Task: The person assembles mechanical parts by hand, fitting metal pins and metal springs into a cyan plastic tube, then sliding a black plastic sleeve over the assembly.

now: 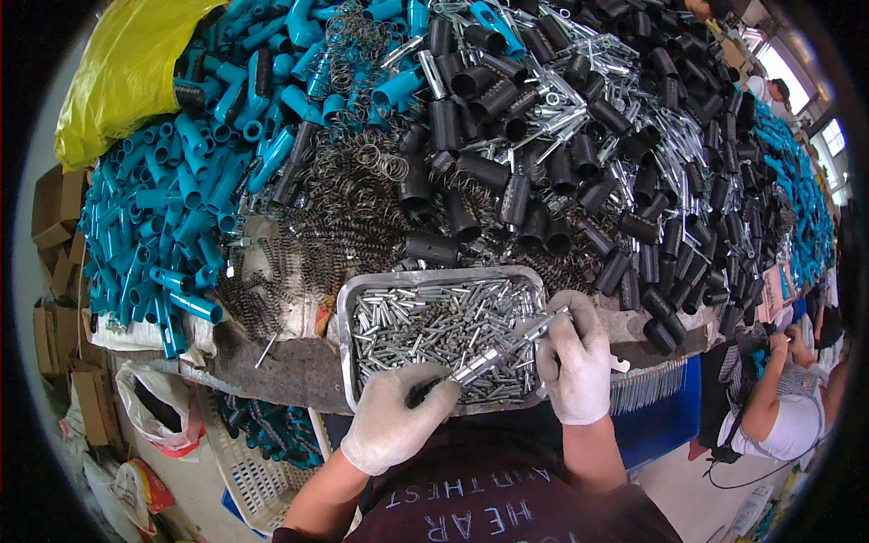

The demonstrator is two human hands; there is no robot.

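Left hand [398, 416]: we see it gloved, closed around the dark end of a metal rod [484, 360].
Right hand [572, 362]: gloved, pinching the rod's silver tip at 2 o'clock.
Rod: over the tray [347, 312]; we judge it light, stiff, slick; grip both ends.
Around: springs [348, 204] at 11 o'clock, black tubes [543, 172] at 1 o'clock.

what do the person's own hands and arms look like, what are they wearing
Both the left hand and the right hand wear light grey knit work gloves with ribbed cuffs ending at the wrist. The forearms are bare, with no sleeves showing.
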